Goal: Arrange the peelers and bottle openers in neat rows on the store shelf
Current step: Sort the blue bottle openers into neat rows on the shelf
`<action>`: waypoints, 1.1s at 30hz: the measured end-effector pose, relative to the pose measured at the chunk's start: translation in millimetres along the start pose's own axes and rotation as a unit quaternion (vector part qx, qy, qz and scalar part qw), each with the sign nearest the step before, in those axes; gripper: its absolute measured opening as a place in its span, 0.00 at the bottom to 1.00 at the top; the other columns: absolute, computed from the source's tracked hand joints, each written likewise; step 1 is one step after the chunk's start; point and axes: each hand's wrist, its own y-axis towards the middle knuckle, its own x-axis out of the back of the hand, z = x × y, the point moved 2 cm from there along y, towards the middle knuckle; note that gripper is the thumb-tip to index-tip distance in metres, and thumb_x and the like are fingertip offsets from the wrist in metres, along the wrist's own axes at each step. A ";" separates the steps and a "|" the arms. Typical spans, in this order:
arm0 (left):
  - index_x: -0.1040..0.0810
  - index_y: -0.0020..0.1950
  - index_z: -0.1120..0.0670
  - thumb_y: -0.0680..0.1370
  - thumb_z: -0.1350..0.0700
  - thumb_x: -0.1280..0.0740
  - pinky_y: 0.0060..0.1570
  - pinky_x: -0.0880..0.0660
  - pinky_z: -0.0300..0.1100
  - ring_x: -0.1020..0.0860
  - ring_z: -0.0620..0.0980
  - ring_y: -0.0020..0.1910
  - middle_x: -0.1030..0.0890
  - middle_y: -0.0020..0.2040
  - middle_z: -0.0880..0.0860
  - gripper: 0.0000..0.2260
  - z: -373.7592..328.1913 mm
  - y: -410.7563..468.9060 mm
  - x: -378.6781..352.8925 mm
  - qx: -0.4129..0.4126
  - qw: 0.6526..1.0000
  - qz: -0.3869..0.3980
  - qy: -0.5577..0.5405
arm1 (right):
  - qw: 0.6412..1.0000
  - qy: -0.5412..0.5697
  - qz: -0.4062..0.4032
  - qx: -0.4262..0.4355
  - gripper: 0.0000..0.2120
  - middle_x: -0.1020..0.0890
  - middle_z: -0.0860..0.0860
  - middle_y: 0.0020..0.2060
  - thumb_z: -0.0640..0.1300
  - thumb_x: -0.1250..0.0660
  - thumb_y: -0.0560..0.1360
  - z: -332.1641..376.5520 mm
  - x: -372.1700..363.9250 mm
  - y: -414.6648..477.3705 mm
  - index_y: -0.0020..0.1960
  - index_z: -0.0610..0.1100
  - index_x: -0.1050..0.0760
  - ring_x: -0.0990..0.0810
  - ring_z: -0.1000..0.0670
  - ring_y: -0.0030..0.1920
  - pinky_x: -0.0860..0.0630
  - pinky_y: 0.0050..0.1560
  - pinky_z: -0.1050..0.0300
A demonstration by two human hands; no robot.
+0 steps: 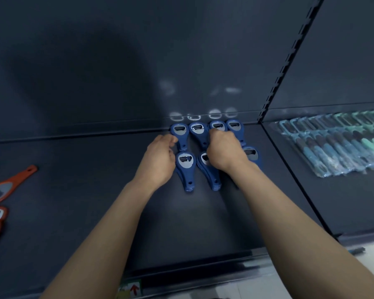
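Right hand (224, 150): knuckles up and fingers curled down, grasping the third blue bottle opener (216, 126) of the back row. Only the opener's head shows past my fingertips.
Left hand (160, 161): fingers curled, with the tips at the handle of the leftmost back-row opener (180, 134). I cannot tell whether I am pinching it or only touching it.
Back row: four blue openers lie side by side, heads away from me, just beside the seam where the shelf (84, 190) meets the back panel (95, 61). Pale glints of their metal plates show on the panel.
Front row: the left stack (185, 164) lies in full view. My right hand partly covers the middle stack (212, 180). The head of a third opener (251, 154) peeks out to the right of my wrist.
Edges: the slotted upright (289, 61) and the dark seam below it close this bay just right of the openers. The front lip (203, 266) runs under my forearms.
Open room: a bare stretch of shelf lies between the blue openers and the red bottle openers (7, 187) at the far left. More bare shelf lies between the front row and the lip.
Neighbouring bay: bagged peelers (337, 147) with teal and blue handles lie packed in overlapping rows, well apart from my hands.
Writing: a tag (131, 289) on the lip shows a red arrow. Any print on it is too blurred to read.
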 end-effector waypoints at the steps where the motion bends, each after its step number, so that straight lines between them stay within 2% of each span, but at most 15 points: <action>1: 0.27 0.62 0.61 0.77 0.68 0.44 0.48 0.33 0.31 0.26 0.48 0.51 0.26 0.56 0.55 0.15 0.1 -0.6 -0.7 -0.002 1.000 0.002 -0.002 | 1.000 0.006 0.000 -0.001 0.07 0.24 0.37 0.49 0.28 0.46 0.72 0.1 -1.1 1.3 0.45 0.39 0.35 0.31 0.44 0.46 0.33 0.40 0.53; 5: 0.27 0.61 0.60 0.77 0.68 0.43 0.51 0.28 0.37 0.24 0.51 0.50 0.26 0.54 0.56 0.15 -1.6 -0.5 -1.5 0.001 1.000 0.003 -0.014 | 1.000 0.019 -0.005 -0.002 0.08 0.23 0.37 0.49 0.29 0.46 0.72 -1.4 -4.9 4.8 0.45 0.38 0.33 0.27 0.41 0.48 0.31 0.39 0.52; 7: 0.27 0.61 0.60 0.76 0.68 0.43 0.51 0.28 0.37 0.24 0.51 0.49 0.26 0.55 0.56 0.15 -3.4 -1.0 -0.7 0.003 1.000 0.007 -0.019 | 1.000 0.025 -0.009 0.002 0.10 0.23 0.38 0.48 0.29 0.46 0.72 -3.0 -5.6 5.1 0.49 0.36 0.30 0.26 0.40 0.50 0.30 0.40 0.52; 12: 0.29 0.65 0.58 0.76 0.69 0.41 0.53 0.31 0.36 0.27 0.46 0.50 0.27 0.58 0.53 0.18 -0.9 -6.3 5.3 0.020 0.999 0.031 -0.009 | 0.997 0.038 -0.070 0.017 0.12 0.21 0.38 0.46 0.29 0.46 0.73 -5.4 -3.0 0.6 0.53 0.34 0.28 0.25 0.39 0.51 0.27 0.41 0.51; 14: 0.30 0.67 0.57 0.76 0.68 0.40 0.54 0.32 0.35 0.29 0.45 0.51 0.28 0.60 0.54 0.20 3.3 -8.5 8.2 0.026 0.998 0.064 0.008 | 0.994 0.054 -0.088 0.032 0.13 0.20 0.38 0.47 0.30 0.46 0.74 -3.6 -1.0 -7.4 0.55 0.34 0.27 0.23 0.38 0.49 0.22 0.46 0.46; 16: 0.30 0.68 0.57 0.75 0.68 0.38 0.53 0.34 0.35 0.30 0.45 0.51 0.28 0.60 0.55 0.21 6.7 -10.3 10.6 0.034 0.995 0.092 0.020 | 0.993 0.069 -0.083 0.046 0.11 0.19 0.38 0.47 0.34 0.44 0.75 2.3 -1.3 -19.4 0.54 0.35 0.25 0.21 0.38 0.48 0.21 0.48 0.43; 18: 0.31 0.68 0.57 0.74 0.68 0.36 0.52 0.34 0.35 0.30 0.45 0.50 0.27 0.59 0.54 0.22 7.1 -11.8 11.5 0.041 0.994 0.100 0.016 | 0.994 0.068 -0.055 0.059 0.08 0.19 0.40 0.46 0.40 0.40 0.76 12.1 -5.3 -33.2 0.50 0.37 0.25 0.21 0.38 0.48 0.22 0.48 0.46; 20: 0.29 0.66 0.58 0.73 0.68 0.34 0.50 0.33 0.34 0.29 0.46 0.49 0.26 0.57 0.55 0.22 5.4 -13.4 10.2 0.039 0.994 0.098 0.002 | 0.997 0.035 -0.017 0.063 0.10 0.20 0.41 0.45 0.46 0.37 0.76 22.8 -11.0 -47.1 0.45 0.38 0.28 0.22 0.38 0.48 0.24 0.43 0.52; 22: 0.28 0.65 0.58 0.72 0.69 0.33 0.49 0.33 0.34 0.29 0.47 0.48 0.26 0.55 0.54 0.22 5.1 -14.0 8.3 0.036 0.995 0.092 -0.008 | 0.998 -0.011 -0.005 0.063 0.12 0.21 0.41 0.47 0.49 0.36 0.76 31.6 -16.3 -59.1 0.48 0.40 0.29 0.23 0.39 0.50 0.30 0.41 0.54; 26: 0.26 0.63 0.57 0.71 0.70 0.32 0.49 0.31 0.35 0.28 0.47 0.45 0.24 0.51 0.53 0.21 8.2 -12.7 6.3 0.034 0.997 0.074 -0.015 | 0.995 -0.084 -0.024 0.041 0.15 0.22 0.41 0.55 0.45 0.36 0.78 37.6 -28.5 -70.9 0.60 0.37 0.32 0.24 0.41 0.57 0.28 0.46 0.55; 33: 0.26 0.62 0.56 0.72 0.69 0.33 0.48 0.32 0.32 0.27 0.46 0.46 0.25 0.48 0.49 0.19 5.5 -14.3 5.9 0.028 0.997 0.065 -0.020 | 0.994 -0.098 -0.041 0.027 0.13 0.25 0.40 0.57 0.34 0.45 0.78 45.2 -42.2 -79.5 0.62 0.35 0.34 0.27 0.42 0.58 0.29 0.51 0.54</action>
